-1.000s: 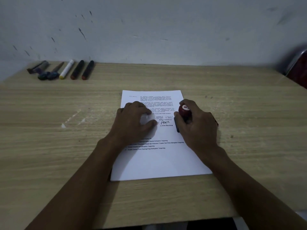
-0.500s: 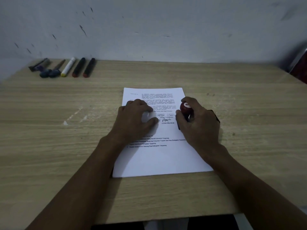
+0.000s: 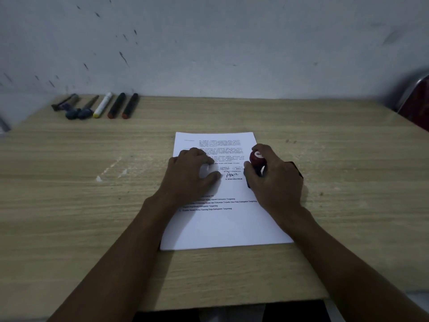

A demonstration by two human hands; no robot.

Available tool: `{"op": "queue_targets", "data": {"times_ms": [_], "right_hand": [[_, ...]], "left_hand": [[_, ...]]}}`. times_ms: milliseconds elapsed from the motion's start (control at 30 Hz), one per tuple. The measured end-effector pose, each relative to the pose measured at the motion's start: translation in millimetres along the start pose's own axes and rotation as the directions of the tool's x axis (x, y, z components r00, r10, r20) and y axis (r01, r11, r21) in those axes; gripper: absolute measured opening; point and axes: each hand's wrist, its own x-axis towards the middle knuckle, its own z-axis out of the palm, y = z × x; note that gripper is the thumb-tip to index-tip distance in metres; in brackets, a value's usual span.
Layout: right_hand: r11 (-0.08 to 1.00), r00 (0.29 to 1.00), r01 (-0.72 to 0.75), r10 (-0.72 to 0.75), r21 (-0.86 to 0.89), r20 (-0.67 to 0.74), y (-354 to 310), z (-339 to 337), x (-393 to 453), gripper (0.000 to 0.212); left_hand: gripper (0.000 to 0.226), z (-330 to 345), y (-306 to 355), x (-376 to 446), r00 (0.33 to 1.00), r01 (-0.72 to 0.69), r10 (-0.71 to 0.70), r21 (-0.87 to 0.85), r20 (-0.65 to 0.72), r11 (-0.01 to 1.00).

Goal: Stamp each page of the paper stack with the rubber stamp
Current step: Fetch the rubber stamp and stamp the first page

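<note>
A white paper stack [image 3: 222, 228] with printed text and a signature lies in the middle of the wooden table [image 3: 92, 217]. My left hand [image 3: 192, 175] rests on the top page, left of the signature, with its fingers curled and the thumb spread toward the signature. My right hand [image 3: 276, 180] grips a rubber stamp with a dark red knob [image 3: 257, 158] at the page's right edge. The stamp stands upright, and its lower part is hidden behind my fingers. A dark item shows under that hand at the paper's right edge.
Several markers and pens [image 3: 102, 106] lie in a row at the table's back left, against the grey wall. A red chair [image 3: 415, 105] stands past the right corner. The table's front edge runs just below my forearms.
Both hands and the stamp keep the same place on the page. Only the camera view has shifted slightly.
</note>
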Motion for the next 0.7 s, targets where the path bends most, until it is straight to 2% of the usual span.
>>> {"op": "queue_targets", "data": {"times_ms": [100, 200, 300, 400, 567, 700], "right_hand": [[0.999, 0.999, 0.036, -0.036, 0.041, 0.012, -1, -4, 2, 0.026], [0.985, 0.999, 0.026, -0.021, 0.168, -0.036, 0, -13, 8, 0.027], [0.918, 0.985, -0.101, 0.147, 0.383, -0.092, 8, -27, 19, 0.023], [0.815, 0.940, -0.253, 0.335, 0.522, -0.067, 22, -37, 30, 0.021], [0.733, 0.842, -0.429, 0.536, 0.528, -0.061, 45, -55, 39, 0.036], [0.802, 0.838, -0.459, 0.534, 0.383, -0.115, 58, -63, 38, 0.038]], "left_hand": [[0.066, -2, 1, 0, 1.000, -0.001, 0.000, 0.010, 0.009, 1.000], [0.066, -4, 4, 0, 1.000, 0.001, -0.002, 0.021, 0.008, 1.000], [0.060, -7, 6, -1, 0.997, 0.002, -0.004, -0.022, -0.071, 1.000], [0.049, -9, 2, 0, 0.980, -0.036, 0.013, -0.115, -0.200, 0.993], [0.028, -19, 3, 1, 0.936, -0.060, -0.013, -0.197, -0.352, 0.979], [0.023, -23, 3, 0, 0.922, -0.024, -0.080, -0.261, -0.379, 0.965]]}}
